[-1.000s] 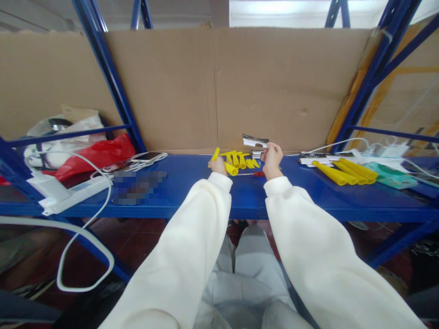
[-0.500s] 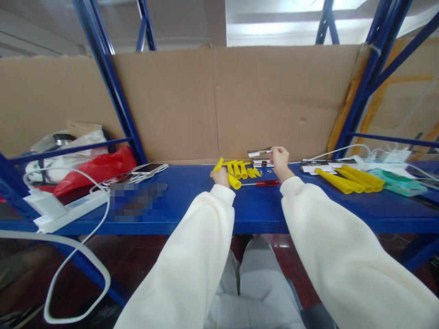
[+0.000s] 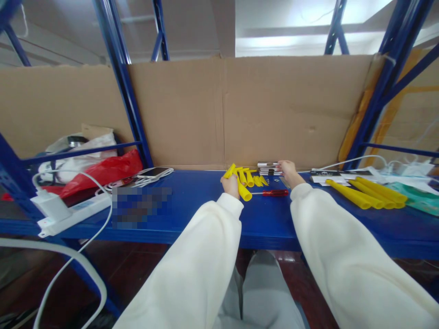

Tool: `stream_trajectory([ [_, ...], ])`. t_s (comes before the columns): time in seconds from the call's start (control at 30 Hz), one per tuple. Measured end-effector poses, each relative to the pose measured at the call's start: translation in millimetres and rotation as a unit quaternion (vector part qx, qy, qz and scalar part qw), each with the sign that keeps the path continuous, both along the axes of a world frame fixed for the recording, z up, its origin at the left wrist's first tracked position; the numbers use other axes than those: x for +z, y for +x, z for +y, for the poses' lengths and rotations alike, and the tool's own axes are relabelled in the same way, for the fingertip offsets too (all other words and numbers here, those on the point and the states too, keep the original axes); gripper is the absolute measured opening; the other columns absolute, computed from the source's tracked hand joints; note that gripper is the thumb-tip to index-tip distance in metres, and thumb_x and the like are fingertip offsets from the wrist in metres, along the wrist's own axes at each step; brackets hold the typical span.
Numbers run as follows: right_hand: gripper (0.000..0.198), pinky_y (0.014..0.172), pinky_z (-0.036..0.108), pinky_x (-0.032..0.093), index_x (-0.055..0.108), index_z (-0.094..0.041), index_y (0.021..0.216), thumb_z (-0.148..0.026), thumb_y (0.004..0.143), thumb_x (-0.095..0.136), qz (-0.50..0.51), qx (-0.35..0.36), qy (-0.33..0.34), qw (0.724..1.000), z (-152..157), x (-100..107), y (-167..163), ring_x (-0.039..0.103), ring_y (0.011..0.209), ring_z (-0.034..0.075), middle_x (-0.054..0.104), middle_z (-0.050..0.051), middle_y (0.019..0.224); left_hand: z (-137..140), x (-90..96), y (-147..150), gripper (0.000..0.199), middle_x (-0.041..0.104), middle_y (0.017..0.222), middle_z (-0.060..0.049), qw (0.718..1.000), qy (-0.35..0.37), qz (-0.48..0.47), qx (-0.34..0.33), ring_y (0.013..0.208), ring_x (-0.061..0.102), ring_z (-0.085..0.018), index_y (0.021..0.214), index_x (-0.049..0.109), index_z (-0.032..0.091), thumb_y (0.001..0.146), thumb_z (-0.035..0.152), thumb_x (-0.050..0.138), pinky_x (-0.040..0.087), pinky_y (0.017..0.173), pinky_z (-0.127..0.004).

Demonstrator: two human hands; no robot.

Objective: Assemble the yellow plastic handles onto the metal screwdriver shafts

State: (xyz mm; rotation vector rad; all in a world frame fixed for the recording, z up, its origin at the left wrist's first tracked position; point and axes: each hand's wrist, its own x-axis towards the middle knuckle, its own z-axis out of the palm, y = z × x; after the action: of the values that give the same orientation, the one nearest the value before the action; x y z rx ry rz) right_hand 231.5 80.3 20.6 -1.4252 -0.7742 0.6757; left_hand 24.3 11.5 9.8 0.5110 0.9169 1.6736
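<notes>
My left hand [image 3: 230, 185] is closed around a yellow plastic part [image 3: 244, 193], whose wide round end sticks out at the right of the fingers. Another yellow end [image 3: 229, 171] shows above the hand; I cannot tell if it is the same part. Just right of it lie several yellow tapered pieces [image 3: 249, 179] and smaller yellow wedges [image 3: 259, 181]. My right hand [image 3: 287, 170] pinches the right end of a silvery flat strip [image 3: 266, 164], low over a pile of similar strips [image 3: 269, 172]. Between the hands lies a screwdriver with a red handle [image 3: 276, 193].
On the blue shelf at right lie several long yellow cones [image 3: 356, 194] by a green packet [image 3: 416, 198] and white papers. At left are a phone [image 3: 155, 172], a white power strip [image 3: 73, 214] and a red bag [image 3: 103, 173]. A cardboard panel [image 3: 192, 114] stands behind.
My right hand has lowered the silvery strip towards the pile. My left hand still grips the yellow part. The whole view has shifted slightly.
</notes>
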Motion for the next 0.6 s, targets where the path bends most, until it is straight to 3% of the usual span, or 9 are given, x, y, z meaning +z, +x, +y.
stream_trajectory([
  [0.2,0.009,0.054,0.024,0.046,0.059,-0.022,0.093,-0.016,0.090,0.053,-0.019,0.040,-0.061,0.997,13.3,-6.3,8.1,0.056,0.057,0.013,0.063,0.001,0.071,-2.3,1.9,-0.3,0.024,0.054,0.062,0.006,1.000,-0.019,0.011,-0.013,0.041,0.049,-0.007,0.100,0.064,0.011,0.082,-0.003,0.058,0.041,0.046,-0.021],
  [0.33,0.018,0.057,0.026,0.051,0.059,-0.022,0.108,-0.020,0.091,0.053,-0.045,0.067,-0.078,0.994,17.2,-12.9,17.1,0.062,0.065,0.016,0.066,0.006,0.082,-1.9,0.8,-0.5,0.026,0.053,0.061,0.006,0.999,-0.008,0.025,-0.020,0.040,0.049,-0.007,0.100,0.067,0.010,0.083,-0.003,0.054,0.043,0.047,-0.021],
  [0.6,0.008,0.067,0.029,0.054,0.064,-0.018,0.090,-0.020,0.090,0.056,-0.065,0.094,-0.074,0.991,13.6,-15.6,15.2,0.066,0.074,0.018,0.073,0.011,0.088,-3.0,1.5,-1.3,0.031,0.058,0.062,0.003,0.999,-0.009,0.037,-0.025,0.040,0.050,-0.007,0.103,0.068,0.010,0.080,-0.002,0.051,0.044,0.046,-0.019],
])
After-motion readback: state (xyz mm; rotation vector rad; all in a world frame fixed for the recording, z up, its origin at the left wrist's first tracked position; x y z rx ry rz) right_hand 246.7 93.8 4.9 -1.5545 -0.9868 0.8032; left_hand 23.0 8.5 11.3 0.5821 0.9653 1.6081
